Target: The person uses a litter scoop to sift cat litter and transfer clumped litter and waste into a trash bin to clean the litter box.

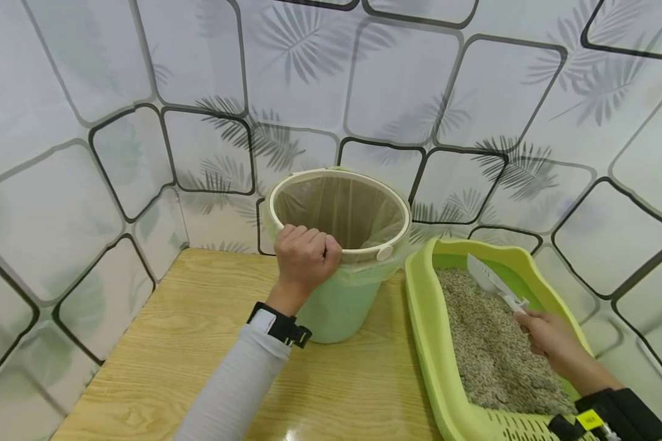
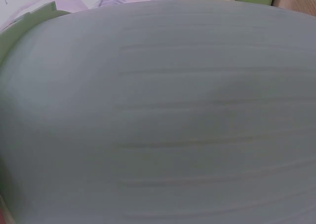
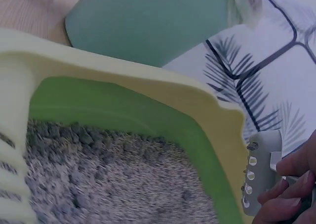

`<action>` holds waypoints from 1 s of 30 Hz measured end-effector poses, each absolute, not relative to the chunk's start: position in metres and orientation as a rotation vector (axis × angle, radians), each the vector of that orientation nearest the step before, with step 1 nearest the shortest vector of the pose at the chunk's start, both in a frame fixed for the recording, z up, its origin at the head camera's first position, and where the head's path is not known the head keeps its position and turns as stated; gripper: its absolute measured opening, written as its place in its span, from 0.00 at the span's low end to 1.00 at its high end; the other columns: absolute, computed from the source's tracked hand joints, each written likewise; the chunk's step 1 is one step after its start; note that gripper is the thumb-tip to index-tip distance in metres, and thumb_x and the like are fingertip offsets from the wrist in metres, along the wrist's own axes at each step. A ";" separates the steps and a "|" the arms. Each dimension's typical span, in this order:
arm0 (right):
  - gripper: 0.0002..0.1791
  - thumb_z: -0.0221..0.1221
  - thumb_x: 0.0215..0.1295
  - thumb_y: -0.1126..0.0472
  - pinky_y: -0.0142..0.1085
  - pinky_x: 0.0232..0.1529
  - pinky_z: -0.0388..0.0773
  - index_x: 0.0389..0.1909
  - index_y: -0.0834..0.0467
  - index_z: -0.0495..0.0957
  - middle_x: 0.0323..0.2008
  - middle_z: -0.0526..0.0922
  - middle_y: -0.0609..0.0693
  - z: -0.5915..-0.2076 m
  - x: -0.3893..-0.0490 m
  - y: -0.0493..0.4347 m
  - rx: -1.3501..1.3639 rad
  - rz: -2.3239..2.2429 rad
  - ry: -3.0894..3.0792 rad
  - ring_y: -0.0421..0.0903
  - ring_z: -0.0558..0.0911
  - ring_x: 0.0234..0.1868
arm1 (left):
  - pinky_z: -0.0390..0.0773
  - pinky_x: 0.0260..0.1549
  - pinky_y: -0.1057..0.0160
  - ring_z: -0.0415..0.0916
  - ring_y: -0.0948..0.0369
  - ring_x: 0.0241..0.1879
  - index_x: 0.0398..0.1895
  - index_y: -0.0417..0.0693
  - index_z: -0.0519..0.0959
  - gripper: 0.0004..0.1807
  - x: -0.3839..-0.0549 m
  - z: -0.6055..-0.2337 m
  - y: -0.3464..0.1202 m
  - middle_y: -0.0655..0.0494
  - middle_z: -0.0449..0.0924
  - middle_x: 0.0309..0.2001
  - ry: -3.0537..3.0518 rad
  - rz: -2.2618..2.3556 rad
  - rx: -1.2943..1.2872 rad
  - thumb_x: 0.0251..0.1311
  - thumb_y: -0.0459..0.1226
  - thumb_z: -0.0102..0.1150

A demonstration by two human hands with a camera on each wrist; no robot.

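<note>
My left hand (image 1: 304, 260) grips the near-left rim of a pale green trash bin (image 1: 339, 309), its fingers curled over the edge. A thin clear liner bag (image 1: 358, 211) lines the bin, held under a cream ring. The ridged bin wall (image 2: 163, 110) fills most of the left wrist view. My right hand (image 1: 554, 343) holds a white litter scoop (image 1: 485, 277) by its handle, above the litter box (image 1: 427, 343). Up close, the slotted scoop (image 3: 264, 167) shows a few bits of litter along its slots. Clumpy grey-brown cat litter (image 1: 491, 355) fills the box's bottom.
The bin stands on a wood-grain table (image 1: 209, 343), just left of the litter box. At the box's near end is a slotted step (image 1: 518, 425). Patterned curtain-like sheeting (image 1: 303, 73) closes off the back and both sides.
</note>
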State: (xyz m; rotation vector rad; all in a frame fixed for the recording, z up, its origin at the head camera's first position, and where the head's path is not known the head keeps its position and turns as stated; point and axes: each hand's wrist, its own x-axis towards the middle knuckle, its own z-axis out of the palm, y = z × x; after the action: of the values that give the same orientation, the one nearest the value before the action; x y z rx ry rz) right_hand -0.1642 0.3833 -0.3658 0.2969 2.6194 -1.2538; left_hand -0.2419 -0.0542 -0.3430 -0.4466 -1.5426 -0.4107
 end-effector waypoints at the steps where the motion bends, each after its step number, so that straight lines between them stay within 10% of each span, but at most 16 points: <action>1: 0.26 0.37 0.81 0.53 0.35 0.22 0.64 0.57 0.73 0.68 0.22 0.61 0.42 -0.360 -0.164 0.380 0.278 -1.237 2.653 0.35 0.55 0.15 | 0.60 0.18 0.61 0.51 0.59 0.10 0.03 0.47 0.59 0.21 -0.242 -0.343 -0.054 0.56 0.54 0.06 -1.540 -0.410 -0.448 0.51 0.34 0.48; 14: 0.23 0.48 0.76 0.57 0.34 0.16 0.62 0.61 0.69 0.74 0.19 0.69 0.49 -0.221 -0.203 0.261 -0.511 -0.584 3.294 0.41 0.63 0.15 | 0.61 0.19 0.60 0.51 0.59 0.10 0.03 0.48 0.58 0.22 -0.242 -0.346 -0.055 0.57 0.53 0.06 -1.556 -0.401 -0.444 0.52 0.35 0.49; 20: 0.07 0.50 0.65 0.69 0.36 0.15 0.63 0.40 0.68 0.74 0.24 0.75 0.57 -0.218 -0.222 0.200 -1.052 0.302 3.424 0.45 0.64 0.17 | 0.60 0.18 0.61 0.50 0.59 0.10 0.03 0.49 0.58 0.21 -0.240 -0.345 -0.050 0.57 0.53 0.06 -1.553 -0.416 -0.460 0.51 0.34 0.49; 30: 0.14 0.56 0.70 0.68 0.33 0.14 0.65 0.53 0.68 0.78 0.28 0.79 0.53 -0.222 -0.223 0.173 -1.502 1.333 3.307 0.40 0.59 0.13 | 0.60 0.20 0.61 0.50 0.59 0.11 0.03 0.49 0.58 0.22 -0.239 -0.345 -0.045 0.57 0.53 0.06 -1.568 -0.427 -0.457 0.52 0.35 0.48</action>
State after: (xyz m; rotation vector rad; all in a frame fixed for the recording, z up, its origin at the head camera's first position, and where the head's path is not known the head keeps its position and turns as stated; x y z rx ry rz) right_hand -0.2234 0.1729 -0.2223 -1.5024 3.3070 1.3327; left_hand -0.2393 -0.0454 -0.3455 -0.4567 -1.5680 -0.4268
